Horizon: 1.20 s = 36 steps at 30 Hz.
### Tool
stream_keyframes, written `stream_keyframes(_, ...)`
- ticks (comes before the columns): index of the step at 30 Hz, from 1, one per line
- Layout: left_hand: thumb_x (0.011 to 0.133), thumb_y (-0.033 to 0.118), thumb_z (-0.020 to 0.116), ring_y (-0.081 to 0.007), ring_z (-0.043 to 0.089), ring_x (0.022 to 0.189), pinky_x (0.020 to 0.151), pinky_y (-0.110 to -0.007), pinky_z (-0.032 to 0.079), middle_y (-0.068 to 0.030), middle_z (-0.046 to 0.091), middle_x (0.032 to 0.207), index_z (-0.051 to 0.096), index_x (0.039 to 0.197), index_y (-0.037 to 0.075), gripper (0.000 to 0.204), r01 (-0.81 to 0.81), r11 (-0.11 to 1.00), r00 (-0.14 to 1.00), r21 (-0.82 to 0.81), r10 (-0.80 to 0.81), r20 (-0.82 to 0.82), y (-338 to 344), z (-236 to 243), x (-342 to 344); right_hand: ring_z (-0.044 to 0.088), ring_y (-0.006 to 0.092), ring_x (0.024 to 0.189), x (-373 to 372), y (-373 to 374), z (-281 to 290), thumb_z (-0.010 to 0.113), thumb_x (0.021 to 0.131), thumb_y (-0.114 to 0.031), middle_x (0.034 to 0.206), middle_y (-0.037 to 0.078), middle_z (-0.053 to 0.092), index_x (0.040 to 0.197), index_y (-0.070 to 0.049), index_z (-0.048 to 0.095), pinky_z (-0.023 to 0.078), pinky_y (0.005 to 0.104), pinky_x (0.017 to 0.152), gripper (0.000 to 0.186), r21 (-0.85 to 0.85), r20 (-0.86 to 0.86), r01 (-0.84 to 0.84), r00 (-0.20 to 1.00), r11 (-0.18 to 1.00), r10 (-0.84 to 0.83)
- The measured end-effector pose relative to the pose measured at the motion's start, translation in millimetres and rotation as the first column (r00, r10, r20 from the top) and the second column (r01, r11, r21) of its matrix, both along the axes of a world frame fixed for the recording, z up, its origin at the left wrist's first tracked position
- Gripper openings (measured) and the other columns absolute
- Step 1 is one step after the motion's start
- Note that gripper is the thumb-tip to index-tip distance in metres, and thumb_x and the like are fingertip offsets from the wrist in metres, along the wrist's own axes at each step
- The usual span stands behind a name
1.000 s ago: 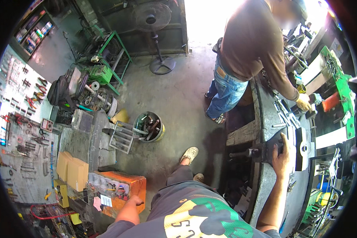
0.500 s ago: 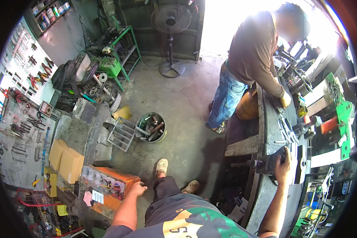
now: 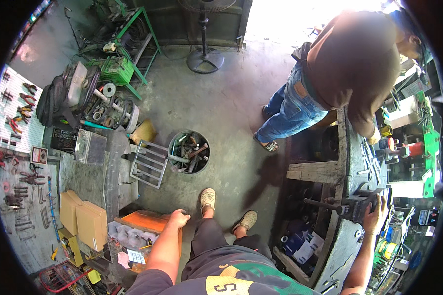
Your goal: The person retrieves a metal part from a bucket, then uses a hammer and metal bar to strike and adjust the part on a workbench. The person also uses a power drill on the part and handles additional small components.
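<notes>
My right hand [image 3: 376, 216] rests on the bench vise [image 3: 355, 208] at the right, its fingers stretched over the top and the thumb apart. The vise is dark metal, with its screw and handle sticking out to the left over the bench edge. My left hand [image 3: 180, 218] hangs in the air, fingers curled in loosely, with nothing visible in it. It is nearest the orange metal box [image 3: 145, 221], without touching it as far as I can see. Several metal tools [image 3: 371, 160] lie on the workbench [image 3: 340, 246] beyond the vise.
Another person [image 3: 352, 61] leans over the bench's far part. A bucket of scrap metal [image 3: 188, 152] and a metal grate [image 3: 149, 164] stand ahead on the floor. Cardboard boxes [image 3: 90, 221] are at the left, a green crate [image 3: 111, 70] and fan stand [image 3: 205, 59] farther back.
My view has tilted down and shifted. The other person has bent lower and farther over the bench. My right hand has stayed on the vise, and my left hand still hangs in the air.
</notes>
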<state>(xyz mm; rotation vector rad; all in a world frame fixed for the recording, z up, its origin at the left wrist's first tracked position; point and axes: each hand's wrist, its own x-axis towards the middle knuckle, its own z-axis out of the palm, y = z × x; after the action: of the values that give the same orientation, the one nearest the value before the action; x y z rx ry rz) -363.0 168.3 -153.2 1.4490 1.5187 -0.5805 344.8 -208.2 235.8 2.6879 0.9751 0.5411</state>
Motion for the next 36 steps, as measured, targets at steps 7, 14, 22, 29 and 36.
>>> stream_keyframes(7, 0.097, 0.036, 0.084, -0.0372, 0.074, 0.130, 0.113, -0.044, 0.057, -0.0271, 0.077, 0.137, 0.072, 0.145, 0.002, 0.060, -0.028, 0.999, 0.997, 0.022, 0.027, 0.070, 61, 12, -10, 0.057, 0.0441, 0.144, 10, -4, -13, 0.074, 0.101, -0.016, 0.163, 0.021, 0.055, 0.163, -0.017, 0.057, 0.048, 0.0531, 0.120, 0.064, -0.027, 0.031, -0.021, 0.999, 0.999, 0.021)
stream_keyframes(14, 0.097, 0.039, 0.083, -0.0380, 0.072, 0.134, 0.116, -0.045, 0.055, -0.0276, 0.075, 0.141, 0.072, 0.144, 0.001, 0.062, 0.084, 0.994, 0.996, 0.072, -0.085, 0.014, 84, 13, -40, 0.057, 0.0461, 0.139, 7, 1, -13, 0.075, 0.101, -0.022, 0.164, 0.020, 0.054, 0.162, -0.017, 0.057, 0.049, 0.0545, 0.117, 0.064, -0.058, 0.049, 0.063, 0.997, 0.996, -0.060)
stream_keyframes(22, 0.096, 0.033, 0.084, -0.0386, 0.067, 0.140, 0.119, -0.048, 0.054, -0.0238, 0.072, 0.146, 0.071, 0.145, 0.005, 0.058, 0.259, 0.947, 0.966, 0.188, -0.248, -0.079, 98, 52, -24, 0.054, 0.0473, 0.143, -2, 6, -6, 0.075, 0.097, -0.020, 0.164, 0.019, 0.055, 0.159, -0.014, 0.060, 0.044, 0.0588, 0.122, 0.064, -0.066, 0.103, 0.070, 0.993, 0.995, -0.063)
stream_keyframes(29, 0.098, 0.020, 0.079, -0.0458, 0.068, 0.127, 0.111, -0.054, 0.057, -0.0223, 0.073, 0.133, 0.071, 0.137, 0.007, 0.042, 0.083, 0.746, 0.962, 0.661, -0.232, 0.142, 215, -64, 43, 0.049, 0.0506, 0.152, 19, -2, -4, 0.060, 0.108, -0.032, 0.165, 0.025, 0.053, 0.164, -0.008, 0.054, 0.037, 0.0634, 0.128, 0.061, -0.202, 0.227, -0.135, 0.957, 0.970, 0.180)
stream_keyframes(36, 0.097, 0.016, 0.071, -0.0393, 0.069, 0.127, 0.109, -0.054, 0.055, -0.0170, 0.073, 0.130, 0.073, 0.132, 0.011, 0.036, 0.626, 0.582, 0.757, 0.520, -0.615, -0.222, 311, -209, 85, 0.050, 0.0468, 0.154, 17, -24, 14, 0.057, 0.113, -0.029, 0.167, 0.026, 0.051, 0.164, -0.004, 0.055, 0.037, 0.0565, 0.130, 0.057, -0.292, 0.228, -0.084, 0.961, 0.953, 0.155)
